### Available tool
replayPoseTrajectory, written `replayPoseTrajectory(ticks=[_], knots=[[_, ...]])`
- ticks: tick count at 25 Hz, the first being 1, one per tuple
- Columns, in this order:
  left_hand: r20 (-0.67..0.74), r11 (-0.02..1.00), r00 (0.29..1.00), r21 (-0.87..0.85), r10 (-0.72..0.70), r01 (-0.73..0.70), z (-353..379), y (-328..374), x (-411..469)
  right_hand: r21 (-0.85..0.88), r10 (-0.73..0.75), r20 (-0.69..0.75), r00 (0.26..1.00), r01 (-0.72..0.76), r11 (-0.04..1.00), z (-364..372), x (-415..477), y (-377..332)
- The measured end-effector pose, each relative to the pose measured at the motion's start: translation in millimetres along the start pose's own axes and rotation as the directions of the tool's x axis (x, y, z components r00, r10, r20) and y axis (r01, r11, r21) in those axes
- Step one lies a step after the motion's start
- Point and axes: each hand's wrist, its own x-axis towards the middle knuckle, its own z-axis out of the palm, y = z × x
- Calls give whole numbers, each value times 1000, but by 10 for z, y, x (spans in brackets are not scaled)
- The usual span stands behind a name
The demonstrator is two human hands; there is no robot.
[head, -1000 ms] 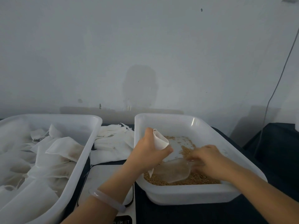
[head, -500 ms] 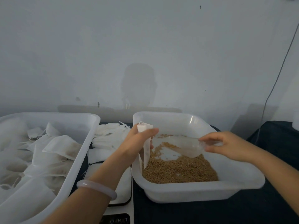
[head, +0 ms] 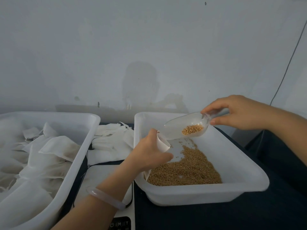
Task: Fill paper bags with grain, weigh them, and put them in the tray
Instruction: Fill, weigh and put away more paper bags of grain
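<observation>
My left hand [head: 149, 153] grips a small white paper bag [head: 162, 141] with its mouth up, over the left side of the white grain tub [head: 245, 166]. Brown grain [head: 186, 170] covers the tub's near half. My right hand [head: 235, 112] pinches the handle of a clear plastic scoop [head: 184, 125], raised above the tub and tilted down toward the bag's mouth. A small heap of grain lies in the scoop bowl. The scoop's tip sits just above the bag's open edge.
A large white tray [head: 79, 146] at the left holds several filled paper bags [head: 58, 146]. A pile of empty bags [head: 109, 140] lies between the two containers. A white scale [head: 99, 180] stands under my left forearm. A dark cloth covers the table at right.
My right hand lifted the scoop out of the grain and brought it up and over toward the bag. My left hand drew the bag slightly back and turned its mouth toward the scoop.
</observation>
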Motion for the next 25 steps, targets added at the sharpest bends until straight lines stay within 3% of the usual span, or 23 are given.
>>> replayPoseTrajectory(ticks=[3,20,22,25], knots=[[10,1000,1000,21,-23,23,-5,12,-15,-177,-54,-65,996,42,983,15,61,-59],[43,997,998,58,-53,50,2,3,-1,-192,-11,-130,991,-14,981,91,12,-119],[43,998,997,4,-59,59,2,-10,6,-137,54,-146,988,-75,988,97,-16,-19],[29,963,999,-265,-37,44,-45,-8,-4,-16,210,-61,976,-211,977,254,-49,161]])
